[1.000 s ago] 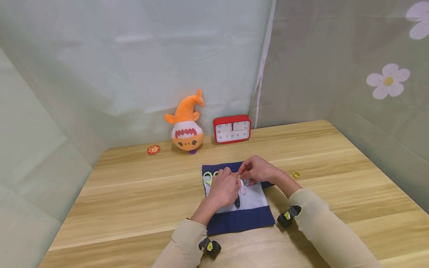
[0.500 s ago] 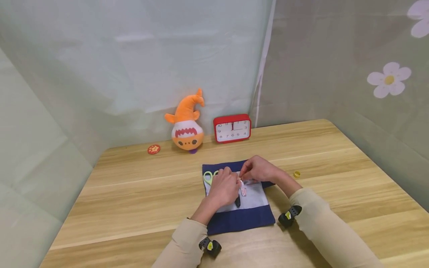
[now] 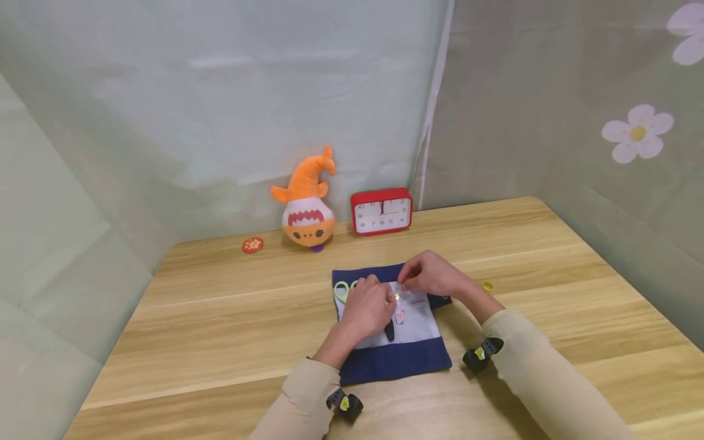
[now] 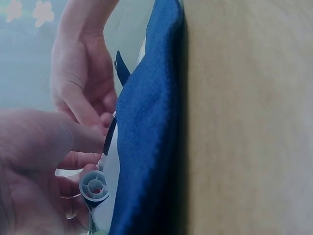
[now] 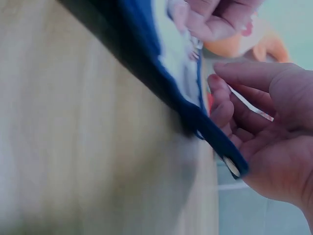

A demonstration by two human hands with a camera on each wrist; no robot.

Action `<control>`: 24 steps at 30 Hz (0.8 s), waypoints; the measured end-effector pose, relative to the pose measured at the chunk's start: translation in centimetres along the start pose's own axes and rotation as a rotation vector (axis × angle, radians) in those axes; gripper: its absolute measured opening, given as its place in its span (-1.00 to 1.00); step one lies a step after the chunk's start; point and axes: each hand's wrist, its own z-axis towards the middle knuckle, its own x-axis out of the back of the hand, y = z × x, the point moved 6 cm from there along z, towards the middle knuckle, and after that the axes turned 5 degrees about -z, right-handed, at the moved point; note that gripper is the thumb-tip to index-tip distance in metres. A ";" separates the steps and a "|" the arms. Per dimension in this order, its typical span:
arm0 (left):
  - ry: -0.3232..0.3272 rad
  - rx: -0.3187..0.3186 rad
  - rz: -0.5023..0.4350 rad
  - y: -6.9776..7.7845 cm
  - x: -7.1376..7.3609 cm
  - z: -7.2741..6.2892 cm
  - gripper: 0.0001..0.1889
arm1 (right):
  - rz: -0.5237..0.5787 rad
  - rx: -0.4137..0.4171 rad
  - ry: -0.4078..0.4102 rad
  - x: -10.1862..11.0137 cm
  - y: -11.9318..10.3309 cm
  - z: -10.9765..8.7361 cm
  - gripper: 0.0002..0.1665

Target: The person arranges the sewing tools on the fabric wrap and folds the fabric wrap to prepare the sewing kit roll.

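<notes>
Navy cloth is lying open on the table, left hand bent over its pale middle by the green-handled scissors. Right hand's thumb and fingertip nearly meet; can't tell if either hand's pinching anything.

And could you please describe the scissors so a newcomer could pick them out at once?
On the wooden table, find the navy cloth case with the pale panel. Near its far left corner, partly covered by the left hand, are the scissors. Their light green finger loops set them apart from the black item nearer the person.
</notes>
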 end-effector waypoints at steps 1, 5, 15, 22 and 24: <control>0.001 0.001 -0.001 0.0 0.0 0.0 -0.88 | 0.000 -0.009 0.029 0.5 0.2 -0.2 -0.93; 0.018 -0.011 -0.005 0.1 0.0 -0.1 -0.91 | 0.013 -0.030 0.125 2.8 1.3 -1.2 -0.88; 0.041 -0.032 -0.017 0.5 0.0 -0.3 -0.89 | -0.006 -0.101 0.240 7.1 6.2 -5.2 -0.75; 0.050 -0.045 -0.035 1.0 0.1 -0.4 -0.83 | -0.010 -0.180 0.270 8.6 9.4 -7.7 -0.68; 0.042 -0.040 -0.031 1.2 0.0 -0.3 -0.82 | -0.008 -0.192 0.264 8.7 10.1 -8.2 -0.68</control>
